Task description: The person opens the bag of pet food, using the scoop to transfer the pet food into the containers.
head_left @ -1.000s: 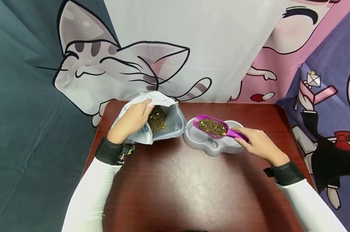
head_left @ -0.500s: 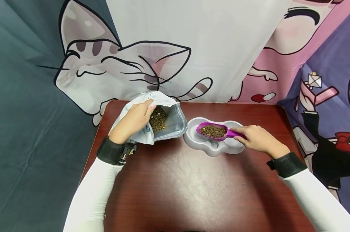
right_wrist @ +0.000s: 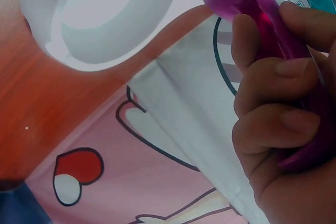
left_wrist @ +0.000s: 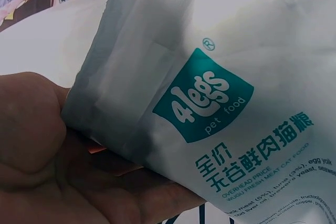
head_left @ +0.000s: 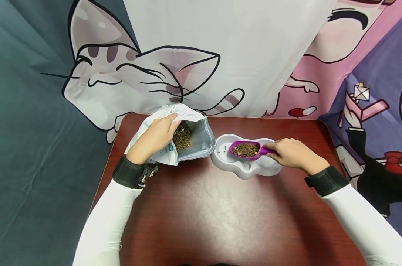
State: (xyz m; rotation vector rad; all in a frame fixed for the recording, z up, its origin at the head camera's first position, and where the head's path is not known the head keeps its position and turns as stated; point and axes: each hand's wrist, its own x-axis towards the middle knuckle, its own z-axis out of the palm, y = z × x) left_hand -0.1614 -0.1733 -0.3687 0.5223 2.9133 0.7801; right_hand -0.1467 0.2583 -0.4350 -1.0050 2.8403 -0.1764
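My left hand [head_left: 155, 136] holds the opening edge of a white cat food bag [left_wrist: 283, 61], which lies on its side with its mouth facing right. Brown kibble [head_left: 182, 136] shows inside it. My right hand [head_left: 292, 155] grips the handle of a purple scoop [head_left: 264, 150], fingers curled round it in the right wrist view. The scoop is heaped with kibble and hovers over a grey-white double pet bowl [head_left: 270, 171]. A few loose pieces lie in the bowl's left hollow; the scoop partly hides both hollows.
The bag and bowl stand side by side near the back of a reddish-brown table [head_left: 201, 214]. Behind it hangs a printed cloth [head_left: 247, 44] with cartoon figures, close to the table's back edge.
The scoop has come down and levelled slightly over the bowl. A few kibble pieces now lie in the left hollow. My left hand and the bag have barely moved.
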